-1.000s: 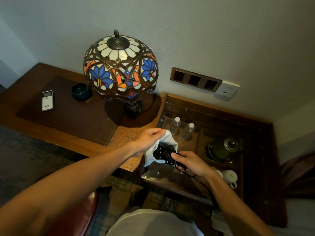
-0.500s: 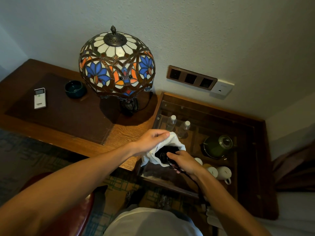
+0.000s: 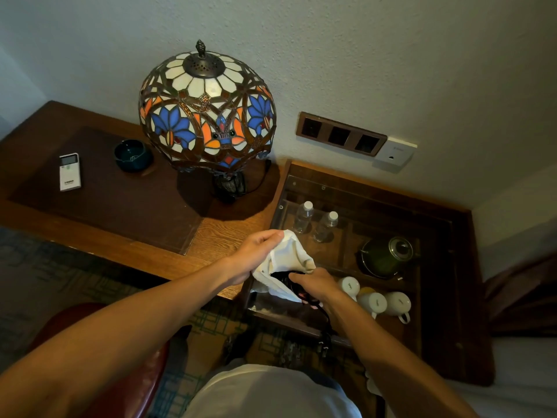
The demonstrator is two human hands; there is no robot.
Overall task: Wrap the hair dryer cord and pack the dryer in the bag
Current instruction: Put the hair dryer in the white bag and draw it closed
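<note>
A white cloth bag (image 3: 289,254) hangs in the air above the edge of the wooden desk (image 3: 217,236). My left hand (image 3: 256,251) grips the bag's rim and holds its mouth apart. The black hair dryer (image 3: 283,277) sits mostly inside the bag, only a dark part showing at the mouth. My right hand (image 3: 316,286) is closed on the dryer and its black cord (image 3: 324,322) at the opening. The cord trails down from that hand, and its plug (image 3: 325,345) dangles below.
A stained-glass lamp (image 3: 208,116) stands on the desk, with a dark bowl (image 3: 132,155) and a white remote (image 3: 70,171) to its left. A glass-topped cabinet (image 3: 446,267) on the right holds two water bottles (image 3: 303,217), a green kettle (image 3: 388,256) and white cups (image 3: 375,303). A red chair (image 3: 126,384) is below.
My right hand has pushed the dryer deeper into the bag; less of the black body shows. The bag's mouth has come up around it. The plug hangs lower into view.
</note>
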